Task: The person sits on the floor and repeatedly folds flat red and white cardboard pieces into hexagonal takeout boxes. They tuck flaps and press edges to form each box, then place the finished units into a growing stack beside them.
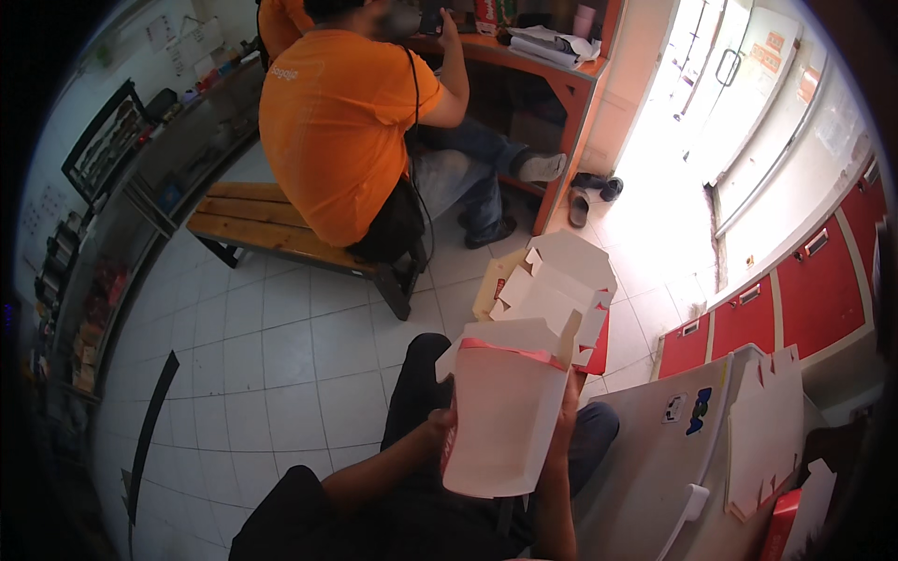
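holding the half-folded white carton (505, 421) over the lap, left hand (440, 432) and right hand (569, 404) clasped on its sides; best kept square while tucking red-edged flaps.

Both forearms come up from the lower edge, bare, dark sleeves near the elbows. Left hand (441, 432) sits at the left edge of the white folded carton (505, 421), low on that side, fingers curled in and clamped on the edge, wrist bent slightly inward. Right hand (564, 411) is on the carton's right edge, higher than the left, mostly hidden behind the carton; only the fingers' outer line shows, pressed along the side. Right forearm rises steeply under the carton's lower right corner. Left forearm runs diagonally toward the carton's lower left. 2 hands grip opposite sides, carton between them.
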`<state>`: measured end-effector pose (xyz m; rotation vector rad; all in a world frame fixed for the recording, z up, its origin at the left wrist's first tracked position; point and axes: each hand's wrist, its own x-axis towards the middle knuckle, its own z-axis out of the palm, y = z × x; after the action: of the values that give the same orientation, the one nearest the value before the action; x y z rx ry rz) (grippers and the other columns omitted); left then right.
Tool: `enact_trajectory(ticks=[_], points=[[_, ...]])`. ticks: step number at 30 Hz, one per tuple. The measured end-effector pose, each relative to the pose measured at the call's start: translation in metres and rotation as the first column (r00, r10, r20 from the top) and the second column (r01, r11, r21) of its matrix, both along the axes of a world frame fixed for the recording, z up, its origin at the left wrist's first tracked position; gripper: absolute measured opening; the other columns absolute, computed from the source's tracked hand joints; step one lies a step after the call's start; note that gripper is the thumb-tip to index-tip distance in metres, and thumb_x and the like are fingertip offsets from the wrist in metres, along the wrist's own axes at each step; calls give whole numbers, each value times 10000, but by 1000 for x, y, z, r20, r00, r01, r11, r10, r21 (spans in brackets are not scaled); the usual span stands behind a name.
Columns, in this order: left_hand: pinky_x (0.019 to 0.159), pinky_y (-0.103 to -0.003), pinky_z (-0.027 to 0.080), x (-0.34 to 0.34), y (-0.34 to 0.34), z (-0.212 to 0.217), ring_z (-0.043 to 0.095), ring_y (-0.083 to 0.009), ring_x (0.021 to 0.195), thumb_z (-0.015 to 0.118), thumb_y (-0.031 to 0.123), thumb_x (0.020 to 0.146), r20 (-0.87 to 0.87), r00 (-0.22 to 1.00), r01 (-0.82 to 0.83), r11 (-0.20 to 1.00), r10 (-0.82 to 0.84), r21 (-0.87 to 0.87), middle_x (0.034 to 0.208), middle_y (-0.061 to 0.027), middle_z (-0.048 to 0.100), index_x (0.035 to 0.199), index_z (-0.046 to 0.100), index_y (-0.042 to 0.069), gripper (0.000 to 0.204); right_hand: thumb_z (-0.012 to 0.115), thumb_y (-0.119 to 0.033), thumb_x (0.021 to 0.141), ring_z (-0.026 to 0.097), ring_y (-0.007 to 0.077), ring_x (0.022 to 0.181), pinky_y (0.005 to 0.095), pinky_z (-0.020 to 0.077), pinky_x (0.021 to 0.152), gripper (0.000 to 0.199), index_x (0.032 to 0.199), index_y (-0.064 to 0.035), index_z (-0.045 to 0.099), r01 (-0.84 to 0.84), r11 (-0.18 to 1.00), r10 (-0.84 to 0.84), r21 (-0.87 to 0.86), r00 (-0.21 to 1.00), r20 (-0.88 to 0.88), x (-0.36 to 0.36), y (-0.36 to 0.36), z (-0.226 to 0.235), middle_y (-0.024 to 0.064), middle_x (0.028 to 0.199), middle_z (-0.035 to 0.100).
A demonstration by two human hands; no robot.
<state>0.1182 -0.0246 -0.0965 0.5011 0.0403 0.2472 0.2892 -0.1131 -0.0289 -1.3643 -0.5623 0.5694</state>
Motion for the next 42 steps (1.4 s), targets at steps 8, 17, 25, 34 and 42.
enact_trajectory(ticks=[8, 17, 25, 34, 42], points=[[1040, -499, 441, 0, 50, 4, 503, -340, 1265, 639, 517, 876, 418, 820, -344, 920, 392, -189, 1403, -154, 464, 1488, 266, 62, 848, 412, -476, 1030, 426, 230, 1308, 371, 374, 1058, 673, 1525, -71, 205, 87, 966, -80, 242, 996, -39, -6, -11, -15, 117, 1458, 375], [1123, -444, 352, 6, 1, -6, 350, -247, 1388, 880, 485, 663, -126, 795, -536, 783, 594, 315, 1485, -87, 339, 1515, 165, 90, 1181, 797, -563, 733, 334, 329, 1393, 474, 330, 1103, 1154, 1528, -26, 156, -135, 984, 68, 116, 888, 455, -25, -12, 17, 179, 1546, 196], [1124, -552, 289, -18, 68, 91, 142, -430, 1456, 810, 375, 756, 182, 916, -242, 132, 358, 961, 1547, -240, 130, 1490, 264, 211, 930, 710, -573, 802, 121, 428, 1471, 540, 237, 1147, 1167, 1548, -45, -15, -368, 926, 334, -85, 692, 640, 21, -35, 23, 273, 1586, 63], [1078, -550, 371, -36, 67, 85, 153, -531, 1417, 786, 244, 746, 210, 967, -192, -129, 147, 973, 1542, -265, 7, 1413, 392, 317, 778, 537, -661, 871, -69, 378, 1498, 564, 202, 1156, 1059, 1560, -72, -10, -430, 852, 523, -298, 681, 513, 13, -51, 36, 233, 1606, -143], [1106, -507, 359, -10, 33, 1, 329, -510, 1357, 885, 355, 656, 272, 934, -269, -46, 233, 962, 1521, -302, 95, 1536, 66, 176, 1216, 674, -123, 906, 648, 189, 901, 309, 511, 776, 538, 1384, -7, 456, -207, 867, 300, -453, 943, 142, 51, -59, -13, 139, 1110, 683]])
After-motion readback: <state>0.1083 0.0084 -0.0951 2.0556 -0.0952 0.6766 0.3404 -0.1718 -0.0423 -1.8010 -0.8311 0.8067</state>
